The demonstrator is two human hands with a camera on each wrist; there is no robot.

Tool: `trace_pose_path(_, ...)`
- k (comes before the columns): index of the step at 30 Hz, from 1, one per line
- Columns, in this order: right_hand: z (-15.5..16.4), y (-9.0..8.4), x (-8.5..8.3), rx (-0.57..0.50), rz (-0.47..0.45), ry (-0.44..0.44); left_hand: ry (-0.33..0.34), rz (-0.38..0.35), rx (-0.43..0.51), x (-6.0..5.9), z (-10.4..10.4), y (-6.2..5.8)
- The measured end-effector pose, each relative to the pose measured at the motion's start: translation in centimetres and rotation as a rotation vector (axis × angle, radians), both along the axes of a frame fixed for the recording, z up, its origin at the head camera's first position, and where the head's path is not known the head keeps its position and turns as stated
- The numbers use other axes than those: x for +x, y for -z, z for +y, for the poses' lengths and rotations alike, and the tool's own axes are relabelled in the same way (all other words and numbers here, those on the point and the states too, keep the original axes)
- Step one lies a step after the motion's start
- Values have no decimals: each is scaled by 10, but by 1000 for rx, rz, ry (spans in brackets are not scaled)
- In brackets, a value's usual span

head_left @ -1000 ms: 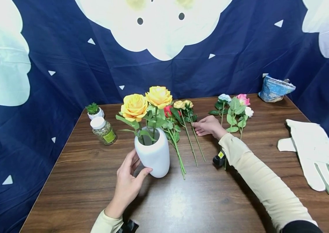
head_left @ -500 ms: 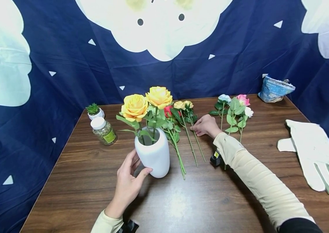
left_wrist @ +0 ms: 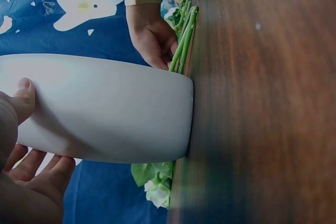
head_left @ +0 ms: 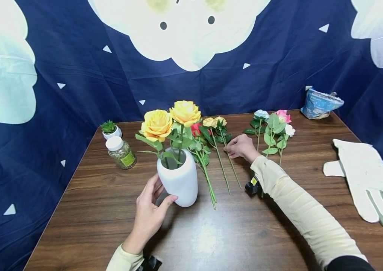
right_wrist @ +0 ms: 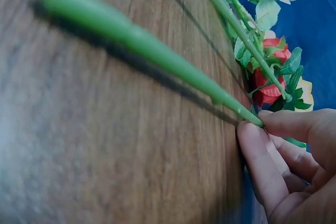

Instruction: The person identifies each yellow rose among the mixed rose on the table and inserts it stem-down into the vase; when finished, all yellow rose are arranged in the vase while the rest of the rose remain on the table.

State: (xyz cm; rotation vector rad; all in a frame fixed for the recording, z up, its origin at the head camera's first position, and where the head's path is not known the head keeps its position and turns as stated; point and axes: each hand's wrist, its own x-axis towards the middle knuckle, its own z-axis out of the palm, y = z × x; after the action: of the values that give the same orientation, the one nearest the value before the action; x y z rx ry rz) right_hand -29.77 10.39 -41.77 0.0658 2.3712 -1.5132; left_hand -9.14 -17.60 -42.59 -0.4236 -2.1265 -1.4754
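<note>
My left hand (head_left: 149,212) holds the lower side of a white vase (head_left: 178,184), thumb in front and fingers behind. Two large yellow roses, a left rose (head_left: 156,125) and a right rose (head_left: 184,113), stand in the vase. To the vase's right, my right hand (head_left: 240,146) pinches the green stem (right_wrist: 157,59) of a small yellow rose (head_left: 221,121) lying on the table, between thumb and fingertips. Another small yellow rose (head_left: 208,122) lies just left of it. Red roses (right_wrist: 269,86) lie behind the vase, partly hidden in the head view.
Blue, pink and white roses (head_left: 283,116) lie at the back right. A white glove (head_left: 367,177) and a blue bag (head_left: 320,103) are further right. A lidded jar (head_left: 121,153) and a potted succulent (head_left: 110,129) stand at the left, on the wooden table (head_left: 93,226).
My right hand has gone slightly left onto the stem, then a little right, and the small yellow rose has shifted right with it. The left hand and vase have stayed put.
</note>
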Motion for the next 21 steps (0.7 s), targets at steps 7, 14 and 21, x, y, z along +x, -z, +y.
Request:
trace_pose_path(7,2,0,2,-24,-11,54,5,2,5,0,0,0)
trace_pose_path(14,4,1,1,-103,-34,99,14,15,5,-1,0,0)
trace_pose_path(21,7,5,3,-191,-19,99,8,10,6,-1,1,0)
